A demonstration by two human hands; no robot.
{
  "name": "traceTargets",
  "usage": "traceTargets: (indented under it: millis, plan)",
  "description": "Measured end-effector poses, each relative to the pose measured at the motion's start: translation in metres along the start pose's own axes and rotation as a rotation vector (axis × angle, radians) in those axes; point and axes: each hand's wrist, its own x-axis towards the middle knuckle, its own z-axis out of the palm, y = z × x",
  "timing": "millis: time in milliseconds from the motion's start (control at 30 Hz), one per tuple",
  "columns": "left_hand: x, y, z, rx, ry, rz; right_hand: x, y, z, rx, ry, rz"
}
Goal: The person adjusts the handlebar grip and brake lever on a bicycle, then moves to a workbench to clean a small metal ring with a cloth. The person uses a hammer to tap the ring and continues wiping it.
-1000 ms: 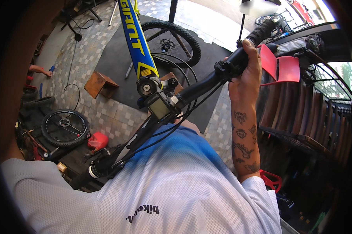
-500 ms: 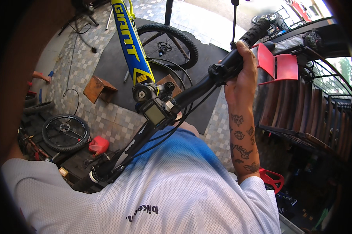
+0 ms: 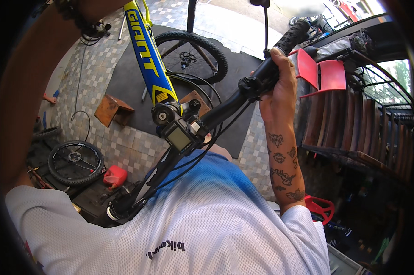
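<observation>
My right hand (image 3: 282,78) is closed round the black handlebar (image 3: 223,110), just inboard of its ribbed rubber grip (image 3: 293,36), with the thumb along the top. My left arm rises along the left side of the view. Past a dark bracelet, my left hand (image 3: 101,6) is cut off by the upper edge near the bike frame, its fingers out of sight. A blue and yellow bicycle frame (image 3: 145,52) runs up from the stem. A small display unit (image 3: 178,139) sits at the middle of the bar, and black cables (image 3: 211,146) loop beside it.
Beyond the frame, a wheel with a knobbly tyre (image 3: 223,62) stands over a dark mat (image 3: 129,68). A wooden block (image 3: 111,110) is on the mat's left edge. At left are a loose wheel (image 3: 97,158) and red container (image 3: 114,176); at right, red chairs (image 3: 331,75) and a slatted wooden bench (image 3: 340,123).
My left forearm has swung further into view, showing the bracelet and part of the hand at the top. The bar and frame have shifted slightly left in view; my right hand keeps its hold.
</observation>
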Motion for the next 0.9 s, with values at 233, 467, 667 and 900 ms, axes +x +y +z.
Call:
traceTargets:
  millis: [233,467,667,900]
  plan:
    - [-0.008,0.01,-0.005,0.123,-0.017,0.326,0.003,0.003,0.003,-0.051,0.061,-0.043]
    - [-0.006,0.016,-0.011,-0.178,0.059,-0.25,-0.001,-0.002,0.003,-0.023,-0.004,0.007]
    - [-0.011,0.003,0.003,-0.099,0.079,0.279,0.0,-0.002,0.004,-0.015,-0.002,-0.002]
    - [-0.067,0.023,0.018,-0.077,0.153,0.112,0.003,-0.001,0.0,0.006,-0.068,-0.003]
